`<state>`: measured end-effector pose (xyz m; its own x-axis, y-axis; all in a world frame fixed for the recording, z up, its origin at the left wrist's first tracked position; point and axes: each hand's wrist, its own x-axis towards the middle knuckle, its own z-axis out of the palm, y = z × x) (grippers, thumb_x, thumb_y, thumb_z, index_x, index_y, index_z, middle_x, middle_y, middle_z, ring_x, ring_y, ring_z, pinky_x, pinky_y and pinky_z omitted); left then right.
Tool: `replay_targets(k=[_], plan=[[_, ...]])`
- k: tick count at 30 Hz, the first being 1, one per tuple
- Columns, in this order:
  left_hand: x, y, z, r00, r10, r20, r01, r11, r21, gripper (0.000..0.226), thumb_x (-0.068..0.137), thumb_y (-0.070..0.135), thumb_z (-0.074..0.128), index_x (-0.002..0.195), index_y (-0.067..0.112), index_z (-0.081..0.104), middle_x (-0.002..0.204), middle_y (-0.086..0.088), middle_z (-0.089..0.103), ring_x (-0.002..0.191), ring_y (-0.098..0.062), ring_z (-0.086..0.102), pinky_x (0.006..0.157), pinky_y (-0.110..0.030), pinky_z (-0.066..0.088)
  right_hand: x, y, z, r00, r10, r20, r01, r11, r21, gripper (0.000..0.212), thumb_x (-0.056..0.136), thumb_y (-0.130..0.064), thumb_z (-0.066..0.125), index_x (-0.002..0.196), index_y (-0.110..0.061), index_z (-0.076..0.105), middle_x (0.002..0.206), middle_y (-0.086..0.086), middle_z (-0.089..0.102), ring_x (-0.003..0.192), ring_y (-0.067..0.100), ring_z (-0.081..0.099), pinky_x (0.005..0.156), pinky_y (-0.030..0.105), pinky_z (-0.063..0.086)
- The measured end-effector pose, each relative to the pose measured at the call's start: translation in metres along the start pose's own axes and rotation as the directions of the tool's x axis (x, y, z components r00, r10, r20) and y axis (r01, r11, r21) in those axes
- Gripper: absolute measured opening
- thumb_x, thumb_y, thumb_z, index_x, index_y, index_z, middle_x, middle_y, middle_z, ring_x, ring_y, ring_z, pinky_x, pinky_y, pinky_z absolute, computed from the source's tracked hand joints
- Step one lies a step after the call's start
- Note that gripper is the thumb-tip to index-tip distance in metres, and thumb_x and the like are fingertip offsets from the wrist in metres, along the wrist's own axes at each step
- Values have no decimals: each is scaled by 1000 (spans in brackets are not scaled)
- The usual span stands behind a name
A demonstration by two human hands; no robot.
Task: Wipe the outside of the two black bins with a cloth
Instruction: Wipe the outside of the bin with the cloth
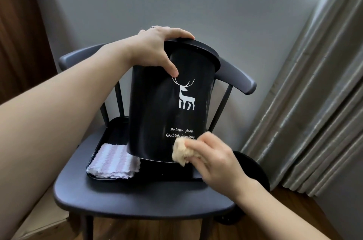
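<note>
A black bin with a white deer print and white lettering stands tilted on a black tray on the chair. My left hand grips its rim from above, thumb on the front wall. My right hand holds a bunched beige cloth pressed against the bin's lower front, just under the lettering. A second black bin sits on the floor to the right of the chair, mostly hidden behind my right hand and the seat.
A folded pink and white striped cloth lies on the tray's left side. The dark grey chair has a curved spindle back. Grey curtains hang at the right, a wall stands behind, and the floor is wood.
</note>
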<state>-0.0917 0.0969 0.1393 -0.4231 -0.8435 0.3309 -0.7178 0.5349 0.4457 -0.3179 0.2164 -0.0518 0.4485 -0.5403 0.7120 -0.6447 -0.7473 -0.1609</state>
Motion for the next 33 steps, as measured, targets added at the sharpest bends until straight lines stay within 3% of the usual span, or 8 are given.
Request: replay_targets(k=[4, 10, 17, 23, 25, 28, 31, 33], plan=[[-2, 2, 1, 1000, 5, -6, -5, 1000, -1, 91, 64, 25, 93, 132, 66, 48, 126, 24, 45, 140, -19, 34, 119, -45, 32, -11, 0, -2, 996, -43, 82, 44, 999, 0, 22, 91, -11, 61, 110, -7, 72, 88, 8, 58, 74, 25, 57, 66, 33, 53], [-1, 5, 2, 1000, 22, -2, -22, 1000, 6, 92, 63, 24, 94, 133, 63, 48, 136, 19, 48, 142, -16, 34, 120, -46, 30, 28, 11, -7, 971, 166, -172, -171, 985, -14, 25, 84, -2, 70, 109, -3, 71, 87, 9, 58, 77, 25, 59, 73, 26, 49], [-1, 2, 0, 1000, 12, 5, -12, 1000, -7, 92, 62, 24, 94, 131, 65, 49, 138, 18, 48, 140, -18, 37, 119, -47, 32, -7, -4, 0, 997, -50, 52, 51, 998, -26, 23, 88, -7, 67, 111, -7, 72, 87, 8, 58, 75, 26, 58, 61, 36, 53], [-3, 5, 1, 1000, 20, 3, -20, 1000, 4, 92, 61, 25, 95, 130, 66, 49, 142, 16, 48, 141, -19, 36, 119, -46, 33, 53, 5, -10, 968, 109, -228, -127, 990, -66, 25, 84, -5, 71, 109, -5, 71, 85, 9, 57, 76, 27, 58, 71, 36, 51], [-3, 5, 1, 1000, 14, 13, -14, 1000, -3, 93, 56, 31, 93, 129, 66, 49, 143, 15, 49, 140, -22, 38, 118, -47, 35, 60, 6, -10, 954, 147, -259, -166, 985, -49, 26, 84, -9, 71, 110, -7, 71, 84, 7, 56, 76, 24, 57, 70, 34, 50], [-3, 3, 0, 1000, -2, 24, 2, 1000, -21, 93, 48, 39, 87, 127, 70, 48, 144, 13, 48, 139, -25, 39, 116, -48, 38, 43, 2, -4, 979, 69, -192, -76, 997, -30, 26, 83, -7, 72, 109, -7, 72, 85, 6, 55, 75, 25, 57, 67, 39, 52], [-3, 0, -1, 1000, -10, 28, 11, 1000, -19, 94, 55, 32, 93, 127, 71, 47, 142, 11, 46, 140, -27, 36, 116, -50, 37, 7, 0, 4, 998, -46, -40, 45, 999, -8, 28, 84, -8, 72, 112, -11, 71, 87, 4, 55, 75, 24, 56, 62, 38, 52], [-5, 0, -2, 1000, -18, 16, 19, 1000, -2, 94, 62, 26, 95, 129, 69, 47, 134, 15, 46, 139, -23, 34, 117, -48, 35, -7, 2, 6, 999, -47, -19, 47, 999, 14, 27, 85, -9, 71, 111, -11, 72, 88, 4, 57, 76, 23, 57, 60, 38, 52]])
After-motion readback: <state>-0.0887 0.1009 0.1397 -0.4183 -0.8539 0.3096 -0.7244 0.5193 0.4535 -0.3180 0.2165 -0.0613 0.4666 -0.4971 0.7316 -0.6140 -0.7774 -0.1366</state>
